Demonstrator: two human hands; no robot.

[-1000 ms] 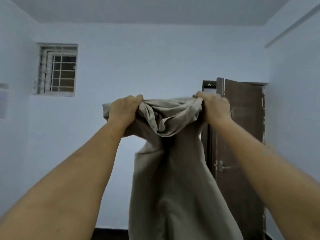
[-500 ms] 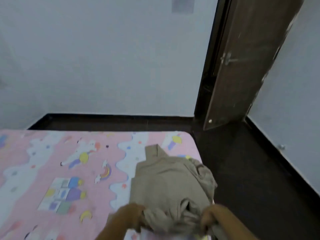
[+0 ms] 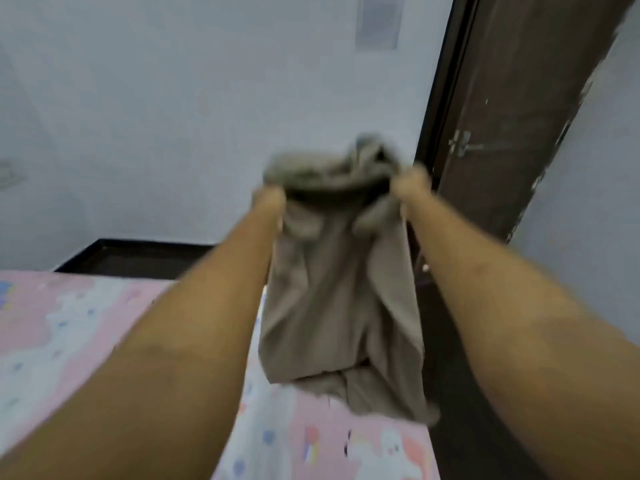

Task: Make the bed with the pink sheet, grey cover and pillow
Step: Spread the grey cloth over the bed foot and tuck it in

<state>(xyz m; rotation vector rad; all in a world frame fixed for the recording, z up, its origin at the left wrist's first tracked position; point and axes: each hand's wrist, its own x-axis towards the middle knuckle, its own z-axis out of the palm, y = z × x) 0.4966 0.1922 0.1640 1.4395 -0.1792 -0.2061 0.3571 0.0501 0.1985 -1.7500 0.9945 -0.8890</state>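
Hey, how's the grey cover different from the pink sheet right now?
The grey cover is plain grey-beige; the pink sheet is printed with cartoon shapes. The cover hangs bunched in the air, gripped by the left hand and right hand; the sheet lies spread flat beneath it. Both are cloth.

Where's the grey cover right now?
Head view, centre: the grey cover hangs bunched between the left hand and right hand, its lower end over the pink sheet near the bed's right edge, brown door behind.
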